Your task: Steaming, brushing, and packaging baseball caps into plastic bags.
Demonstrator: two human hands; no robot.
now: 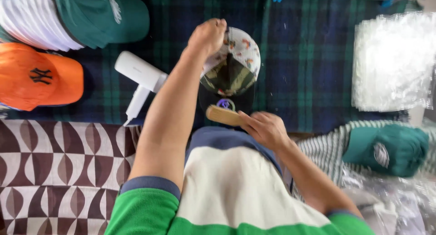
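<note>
Cap (231,69): camouflage underside in green and brown, dark brim, white crown panel with small orange and brown motifs. Brush (223,115): tan wood. Table (309,58) cover: plaid in dark green and navy. Dryer (138,76): white. Orange cap (38,76): orange with a black emblem. Green caps (102,15) (386,149): dark green with white emblems. Cloth (59,171): brown and white leaf-shaped pattern. Bags (393,62): clear. Shirt (231,189): cream, green and blue-grey blocks.

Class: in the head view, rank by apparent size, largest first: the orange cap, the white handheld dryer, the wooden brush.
1. orange cap
2. white handheld dryer
3. wooden brush, held in the right hand, partly hidden, so its rank is less certain.
</note>
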